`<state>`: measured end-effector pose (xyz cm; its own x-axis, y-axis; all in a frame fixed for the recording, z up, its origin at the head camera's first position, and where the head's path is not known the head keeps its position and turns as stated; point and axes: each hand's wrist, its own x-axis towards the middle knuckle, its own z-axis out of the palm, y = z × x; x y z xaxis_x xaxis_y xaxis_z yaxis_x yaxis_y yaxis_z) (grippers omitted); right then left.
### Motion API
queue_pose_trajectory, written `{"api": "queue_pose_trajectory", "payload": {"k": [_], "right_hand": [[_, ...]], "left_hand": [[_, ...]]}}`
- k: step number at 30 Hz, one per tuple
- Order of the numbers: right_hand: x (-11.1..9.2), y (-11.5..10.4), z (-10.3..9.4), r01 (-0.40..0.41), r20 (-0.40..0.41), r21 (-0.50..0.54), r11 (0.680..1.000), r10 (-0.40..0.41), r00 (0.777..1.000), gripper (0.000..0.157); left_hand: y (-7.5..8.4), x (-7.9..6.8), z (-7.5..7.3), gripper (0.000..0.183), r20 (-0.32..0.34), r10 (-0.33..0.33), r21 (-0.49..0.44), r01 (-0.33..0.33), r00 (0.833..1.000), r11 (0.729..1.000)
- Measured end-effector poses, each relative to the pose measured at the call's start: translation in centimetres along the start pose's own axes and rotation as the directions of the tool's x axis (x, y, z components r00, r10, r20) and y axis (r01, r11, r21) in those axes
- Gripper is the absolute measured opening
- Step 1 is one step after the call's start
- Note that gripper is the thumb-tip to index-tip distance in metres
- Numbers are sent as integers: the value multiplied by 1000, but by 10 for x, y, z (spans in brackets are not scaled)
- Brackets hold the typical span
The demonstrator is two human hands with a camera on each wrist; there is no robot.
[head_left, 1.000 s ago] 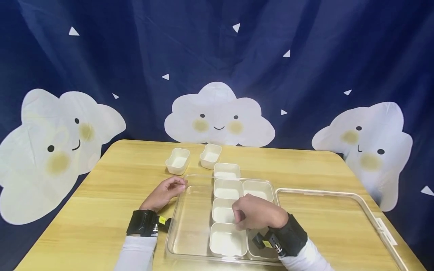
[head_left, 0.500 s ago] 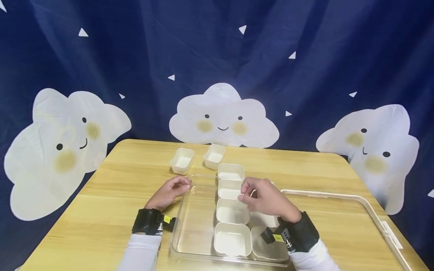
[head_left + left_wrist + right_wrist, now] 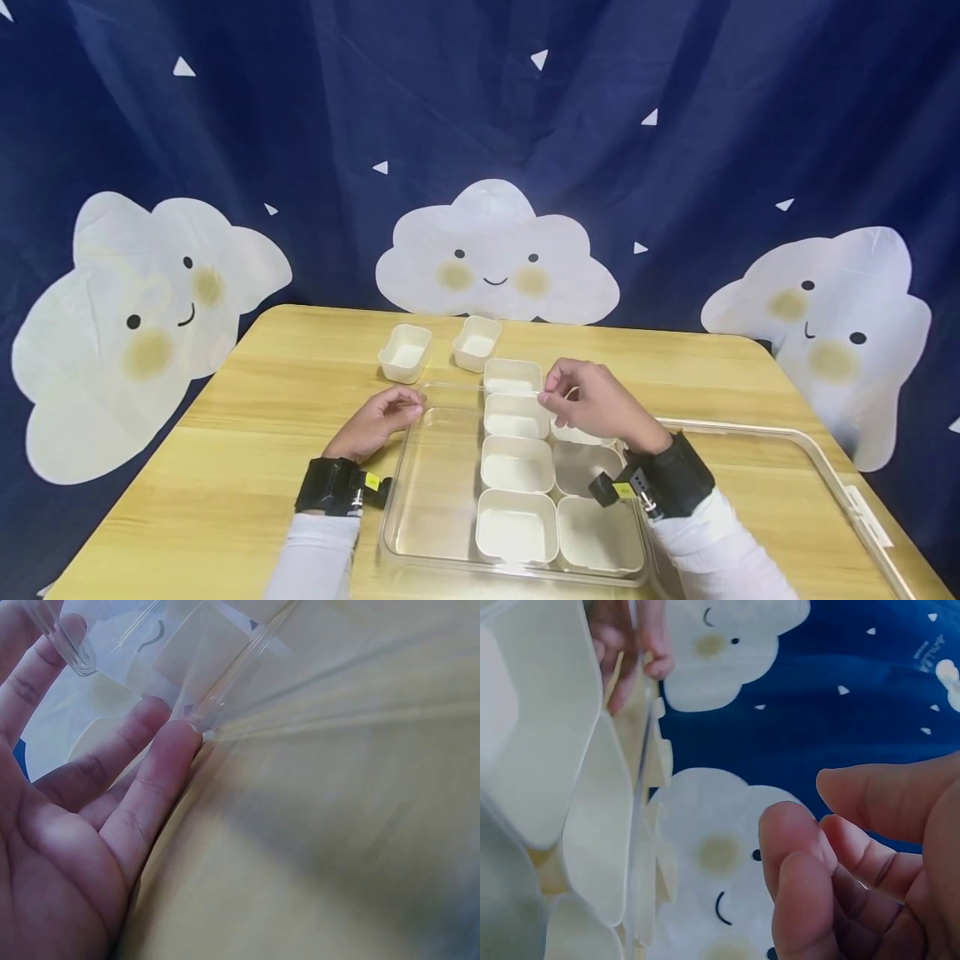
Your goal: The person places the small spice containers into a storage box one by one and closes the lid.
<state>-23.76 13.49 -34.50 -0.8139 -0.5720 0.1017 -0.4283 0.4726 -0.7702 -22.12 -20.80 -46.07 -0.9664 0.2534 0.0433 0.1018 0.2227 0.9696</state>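
A clear rectangular tray [image 3: 435, 492] sits on the table, with several cream bins in two columns in its middle and right part. One near bin [image 3: 517, 525] stands left of another near bin [image 3: 600, 533]. My left hand [image 3: 378, 421] touches the tray's far left corner; in the left wrist view its fingertips [image 3: 176, 742] rest against the clear wall. My right hand [image 3: 600, 404] hovers over the far right of the tray, partly hiding the far right bin [image 3: 581, 435]. In the right wrist view its loosely bent fingers [image 3: 802, 900] hold nothing, thumb apart.
Behind the tray stand three more cream bins: one close to its back wall [image 3: 512, 377], one farther back [image 3: 477, 343] and one at the left [image 3: 405, 354]. A white-rimmed frame [image 3: 813, 458] lies on the wooden table [image 3: 210, 475] at the right. A blue cloud-printed curtain [image 3: 330, 125] hangs behind.
My right hand has moved from over the middle bins to the far edge of the tray, uncovering the right column's near and middle bins. The left hand stays at its corner.
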Motion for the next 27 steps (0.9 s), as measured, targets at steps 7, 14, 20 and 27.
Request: {"api": "queue_pose_trajectory", "payload": {"k": [7, 14, 20, 27], "right_hand": [[18, 7, -3, -68, 7, -46, 997, 69, 998, 12], [39, 15, -6, -129, 12, -80, 988, 130, 991, 14], [56, 24, -5, -205, 28, -119, 972, 209, 977, 16], [77, 29, -6, -303, 30, -41, 952, 304, 952, 17]], "left_hand": [[-1, 1, 1, 31, 15, -2, 4, 2, 1000, 1000], [-2, 3, 0, 30, 9, -3, -2, 3, 1000, 1000], [-1, 2, 1, 29, 10, -4, -23, 4, 1000, 1000], [-2, 3, 0, 29, 8, 10, -8, -10, 1000, 1000]]}}
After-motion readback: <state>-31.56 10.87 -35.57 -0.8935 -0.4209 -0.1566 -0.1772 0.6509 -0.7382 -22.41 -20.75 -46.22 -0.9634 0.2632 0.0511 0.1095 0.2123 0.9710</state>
